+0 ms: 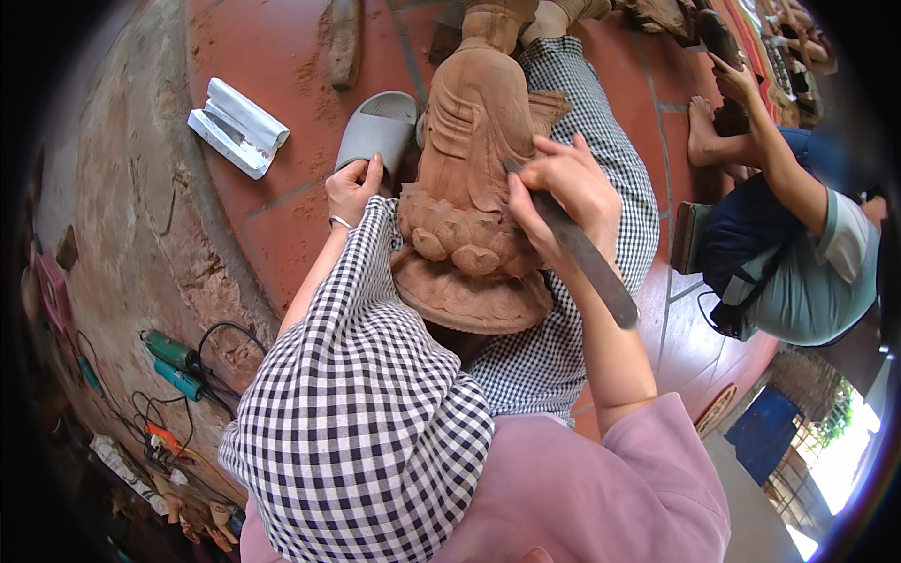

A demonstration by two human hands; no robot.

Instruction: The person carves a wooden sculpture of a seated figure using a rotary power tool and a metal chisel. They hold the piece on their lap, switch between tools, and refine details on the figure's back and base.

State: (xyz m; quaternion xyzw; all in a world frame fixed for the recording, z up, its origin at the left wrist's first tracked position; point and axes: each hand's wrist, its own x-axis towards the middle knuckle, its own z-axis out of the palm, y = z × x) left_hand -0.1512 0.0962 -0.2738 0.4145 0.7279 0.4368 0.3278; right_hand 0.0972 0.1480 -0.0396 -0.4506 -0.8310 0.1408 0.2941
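A reddish-brown carved statue (488, 131) with draped robes stands between my legs on its petalled base (472, 300); its top runs out past the upper edge. My right hand (568, 183) grips a flat, dark grey metal chisel (591, 263). Its narrow end lies by the statue's side, and the broad end slants down past my wrist. Left of the statue, my left hand (354, 190) is closed at the near edge of a grey slipper (375, 131), thumb on top. The fingertips are partly hidden. Black-and-white checked trousers (357, 375) cover my legs.
An opened white-and-blue box (239, 127) lies on the red tiles, with a wooden piece (344, 42) farther off. Green power tools (172, 361) and tangled cables are at the left. Another person (788, 253) sits at the right, holding a dark object (718, 38).
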